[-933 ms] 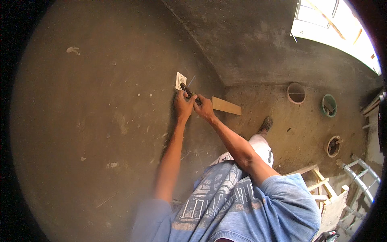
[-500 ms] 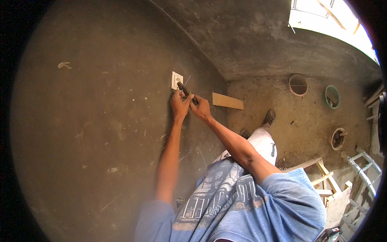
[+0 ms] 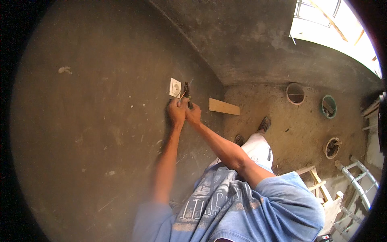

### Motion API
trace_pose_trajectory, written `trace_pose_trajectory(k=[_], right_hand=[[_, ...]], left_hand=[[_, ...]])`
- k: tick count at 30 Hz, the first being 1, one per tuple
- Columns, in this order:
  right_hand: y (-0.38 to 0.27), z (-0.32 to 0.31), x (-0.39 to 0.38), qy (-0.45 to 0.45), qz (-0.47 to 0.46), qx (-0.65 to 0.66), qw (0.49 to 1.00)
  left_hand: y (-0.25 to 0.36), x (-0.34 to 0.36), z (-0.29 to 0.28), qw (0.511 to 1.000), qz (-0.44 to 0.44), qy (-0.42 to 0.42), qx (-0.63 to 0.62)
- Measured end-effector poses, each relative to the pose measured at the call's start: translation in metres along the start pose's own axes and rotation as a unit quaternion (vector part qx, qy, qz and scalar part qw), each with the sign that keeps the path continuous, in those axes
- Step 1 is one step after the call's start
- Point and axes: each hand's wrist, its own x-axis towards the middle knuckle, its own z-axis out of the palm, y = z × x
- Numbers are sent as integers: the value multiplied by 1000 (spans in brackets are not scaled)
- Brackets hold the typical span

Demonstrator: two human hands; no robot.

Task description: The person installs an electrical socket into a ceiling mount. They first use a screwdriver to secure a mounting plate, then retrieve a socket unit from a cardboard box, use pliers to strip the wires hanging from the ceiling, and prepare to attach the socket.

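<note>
A white wall socket [image 3: 174,87] is set in the dark plastered wall, just beyond my hands. My right hand [image 3: 193,114] is closed around a pair of dark pliers [image 3: 186,88], whose jaws point up beside the socket's right edge. Close against it, my left hand [image 3: 176,114] has its fingertips pinched together on a thin wire [image 3: 182,96], which slants up toward the pliers. Whether the jaws grip the wire is too small to tell. My fingers partly hide the pliers' handles.
A wooden board [image 3: 224,107] stands by the wall to the right. On the floor are a pinkish bucket [image 3: 295,93], a green bucket [image 3: 329,106] and another round container [image 3: 332,148]. A wooden frame [image 3: 322,187] and a metal ladder [image 3: 358,181] stand at lower right.
The pliers have come away from the socket's face and now point upright beside it. My hands have drawn closer together, leaving the socket's front uncovered. The whole view has shifted slightly.
</note>
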Motion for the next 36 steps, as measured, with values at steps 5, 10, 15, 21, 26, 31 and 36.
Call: trace_pose_trajectory(k=[5, 10, 15, 21, 26, 31, 36], right_hand=[[-9, -43, 22, -106, -20, 54, 993], [-12, -84, 34, -247, -66, -30, 966], [-23, -93, 36, -332, -152, -146, 919], [-25, -94, 42, -358, -172, -143, 906], [-28, -96, 51, -373, -202, -156, 892], [-31, -99, 56, -377, -245, -147, 881], [-30, -96, 53, -398, -191, -129, 888]], left_hand=[[11, -13, -9, 996, 74, 8, 42], [5, -18, -28, 995, 79, -5, -67], [14, -16, -29, 996, 44, -17, -72], [27, -18, -33, 997, -9, -16, -71], [28, -19, -33, 994, -39, -12, -97], [38, -19, -35, 995, -61, -14, -80], [38, -20, -40, 998, -59, -9, -36]])
